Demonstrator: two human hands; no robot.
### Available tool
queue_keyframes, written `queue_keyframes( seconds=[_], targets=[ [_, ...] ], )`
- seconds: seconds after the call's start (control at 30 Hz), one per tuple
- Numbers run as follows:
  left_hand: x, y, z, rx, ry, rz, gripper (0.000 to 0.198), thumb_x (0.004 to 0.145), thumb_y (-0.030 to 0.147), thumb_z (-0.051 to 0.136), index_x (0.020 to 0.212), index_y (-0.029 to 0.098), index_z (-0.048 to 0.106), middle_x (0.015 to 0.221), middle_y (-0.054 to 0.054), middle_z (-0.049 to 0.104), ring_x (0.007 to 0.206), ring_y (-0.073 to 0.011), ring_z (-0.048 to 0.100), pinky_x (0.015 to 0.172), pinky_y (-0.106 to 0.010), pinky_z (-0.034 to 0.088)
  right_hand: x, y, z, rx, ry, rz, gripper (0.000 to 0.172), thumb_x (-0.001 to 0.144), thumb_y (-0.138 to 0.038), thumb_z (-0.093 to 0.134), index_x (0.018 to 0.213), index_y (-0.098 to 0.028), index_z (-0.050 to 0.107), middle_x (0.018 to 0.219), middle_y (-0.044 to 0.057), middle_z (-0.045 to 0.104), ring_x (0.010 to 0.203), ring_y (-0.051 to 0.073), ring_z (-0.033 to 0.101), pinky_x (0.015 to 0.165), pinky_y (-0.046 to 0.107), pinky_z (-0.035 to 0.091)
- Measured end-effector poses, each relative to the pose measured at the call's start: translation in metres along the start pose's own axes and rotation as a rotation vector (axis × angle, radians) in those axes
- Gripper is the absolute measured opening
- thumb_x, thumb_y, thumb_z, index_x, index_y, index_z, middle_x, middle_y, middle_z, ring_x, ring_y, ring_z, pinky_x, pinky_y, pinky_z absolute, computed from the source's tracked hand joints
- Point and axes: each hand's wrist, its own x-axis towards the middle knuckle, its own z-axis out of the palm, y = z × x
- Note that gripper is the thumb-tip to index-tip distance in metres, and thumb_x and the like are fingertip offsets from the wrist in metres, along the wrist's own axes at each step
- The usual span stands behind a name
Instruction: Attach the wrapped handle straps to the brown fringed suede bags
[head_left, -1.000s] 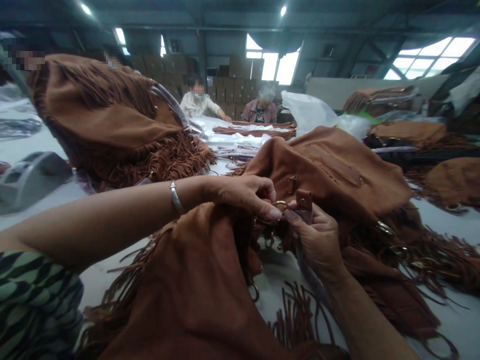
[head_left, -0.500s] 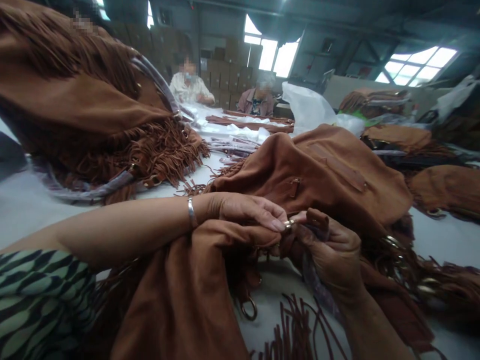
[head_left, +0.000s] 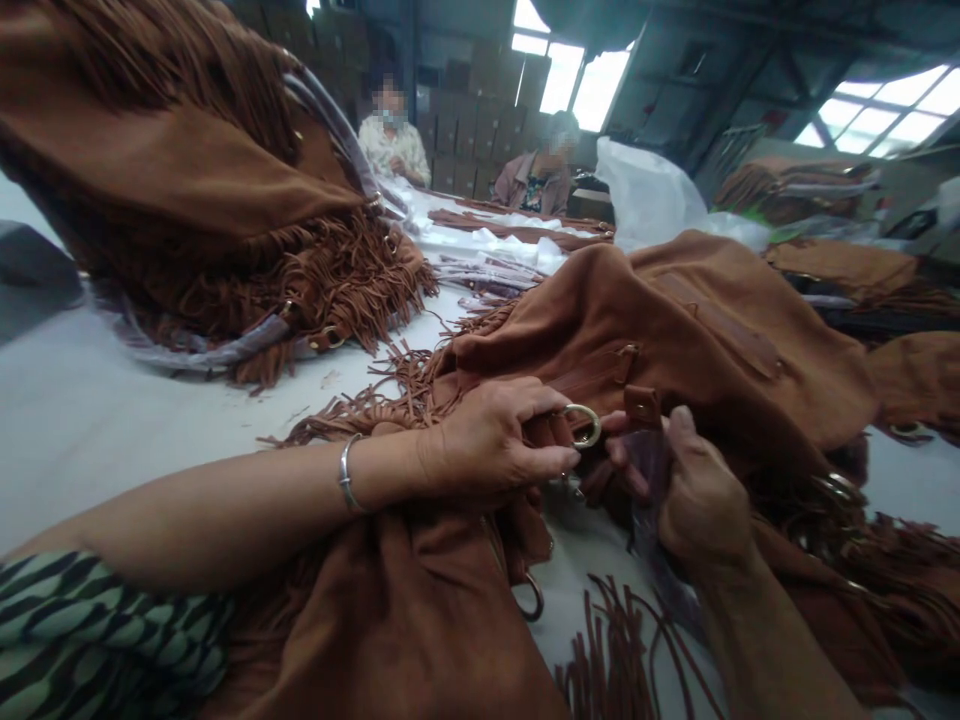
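Note:
A brown suede fringed bag (head_left: 675, 330) lies across the white table in front of me. My left hand (head_left: 495, 445) is closed on a fold of the bag, with a gold metal ring (head_left: 583, 425) at its fingertips. My right hand (head_left: 694, 490) is closed on a brown strap end with a small tab (head_left: 643, 405), held right beside the ring. Another part of brown suede (head_left: 405, 620) drapes under my left forearm, which wears a silver bracelet (head_left: 346, 475).
A pile of brown fringed bags (head_left: 187, 190) rises at the left. Loose fringe strands (head_left: 615, 650) lie near the front edge. Two people sit at the far end of the white table (head_left: 112, 420) by cardboard boxes. More bags and a white plastic bag (head_left: 652, 200) lie right.
My left hand slid down and back a little, and the gold ring now shows fully at its fingertips. My right hand turned, with the strap tab now standing apart from the ring.

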Motion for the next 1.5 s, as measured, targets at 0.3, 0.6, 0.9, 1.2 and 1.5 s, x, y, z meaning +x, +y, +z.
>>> queue_keyframes(
  seconds=[0.3, 0.6, 0.9, 1.2, 1.5],
  targets=[
    [-0.004, -0.005, 0.006, -0.072, 0.031, -0.046, 0.041, 0.077, 0.024, 0.062, 0.116, 0.017, 0.053, 0.083, 0.0, 0.063, 0.071, -0.0111, 0.058, 0.066, -0.023, 0.048, -0.006, -0.004, 0.002, -0.11, -0.093, 0.059, 0.031, 0.08, -0.047, 0.064, 0.079, -0.016, 0.064, 0.052, -0.004, 0.045, 0.042, 0.005, 0.035, 0.037, 0.017, 0.023],
    [0.003, -0.01, 0.002, -0.279, -0.052, -0.137, 0.05, 0.079, 0.027, 0.064, 0.125, 0.016, 0.049, 0.08, 0.001, 0.06, 0.068, -0.0101, 0.056, 0.062, -0.021, 0.046, -0.008, -0.005, 0.013, 0.078, -0.014, 0.147, 0.036, 0.064, -0.045, 0.079, 0.078, -0.015, 0.064, 0.046, -0.009, 0.034, 0.036, 0.003, 0.025, 0.034, 0.017, 0.018],
    [-0.002, -0.007, 0.005, 0.007, -0.028, 0.021, 0.049, 0.078, 0.026, 0.062, 0.124, 0.017, 0.049, 0.105, -0.004, 0.063, 0.092, -0.0163, 0.061, 0.084, -0.029, 0.048, -0.02, 0.006, 0.038, -0.245, 0.04, -0.069, 0.025, 0.082, -0.042, 0.064, 0.076, -0.018, 0.059, 0.059, -0.004, 0.047, 0.049, 0.007, 0.038, 0.044, 0.019, 0.031],
    [-0.005, -0.01, 0.007, 0.138, -0.176, 0.193, 0.047, 0.078, 0.024, 0.061, 0.124, 0.018, 0.049, 0.111, -0.007, 0.061, 0.1, -0.018, 0.058, 0.085, -0.029, 0.047, -0.013, -0.035, 0.014, -0.743, -0.394, -0.191, 0.028, 0.085, -0.037, 0.054, 0.067, -0.017, 0.064, 0.06, 0.002, 0.055, 0.057, 0.014, 0.047, 0.051, 0.024, 0.038],
    [-0.006, -0.006, 0.006, 0.055, 0.035, -0.017, 0.022, 0.076, 0.028, 0.064, 0.091, 0.013, 0.06, 0.079, -0.001, 0.061, 0.07, -0.0111, 0.056, 0.063, -0.022, 0.043, -0.014, -0.006, 0.024, -0.238, -0.173, 0.056, 0.028, 0.074, -0.041, 0.071, 0.068, -0.016, 0.06, 0.055, -0.002, 0.051, 0.046, 0.008, 0.04, 0.043, 0.02, 0.03]
  ],
)
